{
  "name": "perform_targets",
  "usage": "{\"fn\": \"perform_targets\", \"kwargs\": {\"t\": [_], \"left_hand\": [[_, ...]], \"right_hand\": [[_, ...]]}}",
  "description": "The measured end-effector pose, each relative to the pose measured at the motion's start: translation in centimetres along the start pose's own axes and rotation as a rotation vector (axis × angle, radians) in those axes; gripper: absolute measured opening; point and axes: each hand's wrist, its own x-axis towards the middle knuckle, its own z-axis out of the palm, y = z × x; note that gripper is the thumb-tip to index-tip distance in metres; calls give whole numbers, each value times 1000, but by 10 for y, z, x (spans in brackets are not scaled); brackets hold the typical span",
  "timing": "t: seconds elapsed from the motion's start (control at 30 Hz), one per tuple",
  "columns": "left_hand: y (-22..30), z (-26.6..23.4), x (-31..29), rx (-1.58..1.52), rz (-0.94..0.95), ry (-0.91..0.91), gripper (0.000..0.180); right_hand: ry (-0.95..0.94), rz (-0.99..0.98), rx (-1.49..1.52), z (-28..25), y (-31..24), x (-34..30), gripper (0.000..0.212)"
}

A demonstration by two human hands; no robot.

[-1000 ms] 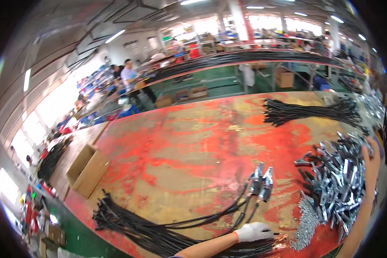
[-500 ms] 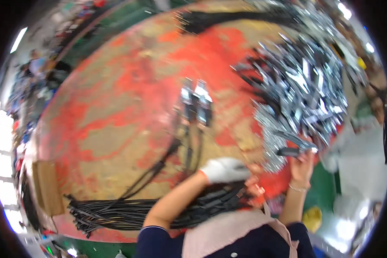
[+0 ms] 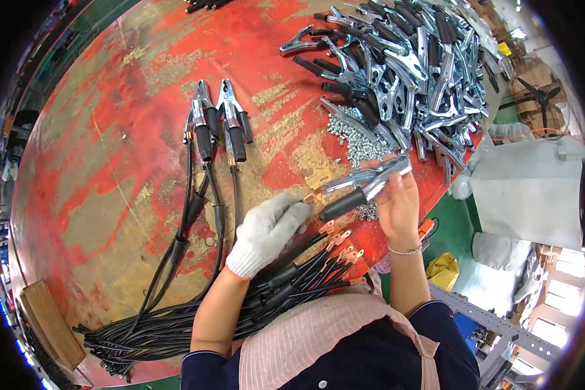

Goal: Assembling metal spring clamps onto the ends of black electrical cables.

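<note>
My left hand [image 3: 270,231], in a white knit glove, is closed with a copper cable lug [image 3: 309,197] sticking out between its fingertips; the glove hides most of the cable. My bare right hand [image 3: 398,201] grips a silver metal clamp [image 3: 391,174] with a black handle sleeve, its jaw end toward my palm. The lug is at the end of the clamp's uncovered handle; I cannot tell whether they touch. Below both hands lies a bundle of black cables [image 3: 156,331] with copper lugs at their right ends. Small silver screws [image 3: 359,143] are heaped just beyond my right hand.
A large pile of clamps [image 3: 409,71] covers the table's far right. Left of centre lie several clamps [image 3: 205,130] with cables attached. A cardboard piece [image 3: 51,325] stands at the left edge of the worn red table [image 3: 78,214]. A white-covered surface [image 3: 533,188] is off to the right.
My right hand has brought the clamp left, toward my gloved hand. The left hand now holds a cable lug up beside the clamp's handle. The whole view has shifted and is sharper.
</note>
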Motion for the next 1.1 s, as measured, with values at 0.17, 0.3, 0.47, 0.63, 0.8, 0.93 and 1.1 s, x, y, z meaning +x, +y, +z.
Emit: {"fn": "perform_targets", "kwargs": {"t": [0.17,0.3,0.47,0.63,0.8,0.93,1.1], "left_hand": [[-17,4,7,9,180,80,20],[-16,5,8,41,178,67,20],[-23,7,10,12,125,75,20],[-19,5,9,113,54,66,37],[-13,5,8,139,57,65,38],[-14,5,8,146,75,85,33],[-12,3,7,195,58,33,35]], "right_hand": [[-53,-41,-20,27,4,5,53],[-103,-63,-114,37,-1,-4,60],[-78,-56,-182,49,-8,-12,63],[-71,-54,-194,51,-9,-16,62],[-52,-58,-188,53,-8,-18,61],[-98,-62,-127,50,-6,-17,57],[-122,-57,-57,50,-8,-19,56]]}}
